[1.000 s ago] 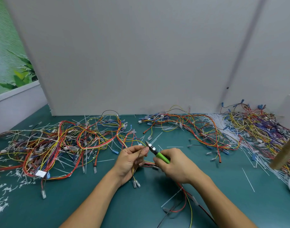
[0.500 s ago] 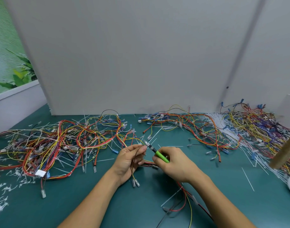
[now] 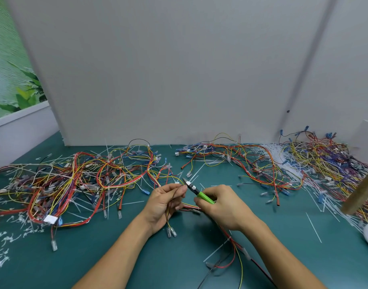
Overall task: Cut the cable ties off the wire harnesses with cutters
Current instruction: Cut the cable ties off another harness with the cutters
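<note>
Nearest, trailing off toward the front edge of the tabletop (image 3: 116, 257): red, yellow and black strands of the wire harness (image 3: 234, 249) in work, running up under the right hand (image 3: 222, 207) and across into the left hand (image 3: 164, 202).

Left hand: pinching thin wires of that harness between thumb and fingers, with two clear terminals dangling just below the wrist.

Right hand: curled round the green handle of the cutters (image 3: 199, 192), nose pointing up and left.

Against a second ago: cutter nose a touch closer to the left fingertips, now just beside the pinch and almost touching. Blades too small to judge as parted or closed.

Probably lining up on a cable tie at the pinch, though no tie discernible there. Cut judged imminent, not yet visibly made.

Farther out on the left: a sprawling harness heap (image 3: 85, 180), with snipped tie scraps (image 3: 3, 240) near the edge.

Farthest, along the wall panel (image 3: 179, 80): another harness heap (image 3: 252, 161) and a sheaf of white cable ties (image 3: 283, 155).
</note>
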Demonstrator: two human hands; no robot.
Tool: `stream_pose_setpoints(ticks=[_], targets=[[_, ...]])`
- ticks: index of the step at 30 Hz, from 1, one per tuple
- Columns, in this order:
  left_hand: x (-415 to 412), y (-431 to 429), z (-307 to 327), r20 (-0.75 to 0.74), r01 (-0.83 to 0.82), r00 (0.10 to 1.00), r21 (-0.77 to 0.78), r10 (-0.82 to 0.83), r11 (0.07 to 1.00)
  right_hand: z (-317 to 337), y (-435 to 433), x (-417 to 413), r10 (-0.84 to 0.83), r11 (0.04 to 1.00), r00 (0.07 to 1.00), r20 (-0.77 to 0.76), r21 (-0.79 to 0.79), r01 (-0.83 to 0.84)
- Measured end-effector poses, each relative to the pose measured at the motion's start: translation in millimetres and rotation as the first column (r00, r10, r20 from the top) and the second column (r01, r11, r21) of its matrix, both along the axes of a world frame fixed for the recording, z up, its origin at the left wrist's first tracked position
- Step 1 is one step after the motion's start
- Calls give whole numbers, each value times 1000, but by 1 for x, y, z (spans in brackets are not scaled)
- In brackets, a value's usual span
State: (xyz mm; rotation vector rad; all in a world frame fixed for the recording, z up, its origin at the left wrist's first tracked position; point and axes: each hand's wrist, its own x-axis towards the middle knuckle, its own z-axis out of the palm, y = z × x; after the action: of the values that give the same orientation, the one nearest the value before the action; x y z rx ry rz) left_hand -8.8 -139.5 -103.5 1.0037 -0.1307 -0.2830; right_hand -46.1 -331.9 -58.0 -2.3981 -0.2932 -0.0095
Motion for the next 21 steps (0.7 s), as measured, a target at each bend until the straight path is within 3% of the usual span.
stream_pose_setpoints(ticks=[21], targets=[[0, -3, 1, -45, -50, 998, -50, 48, 997, -5, 4, 1, 27, 999, 1000, -1, -18, -27]])
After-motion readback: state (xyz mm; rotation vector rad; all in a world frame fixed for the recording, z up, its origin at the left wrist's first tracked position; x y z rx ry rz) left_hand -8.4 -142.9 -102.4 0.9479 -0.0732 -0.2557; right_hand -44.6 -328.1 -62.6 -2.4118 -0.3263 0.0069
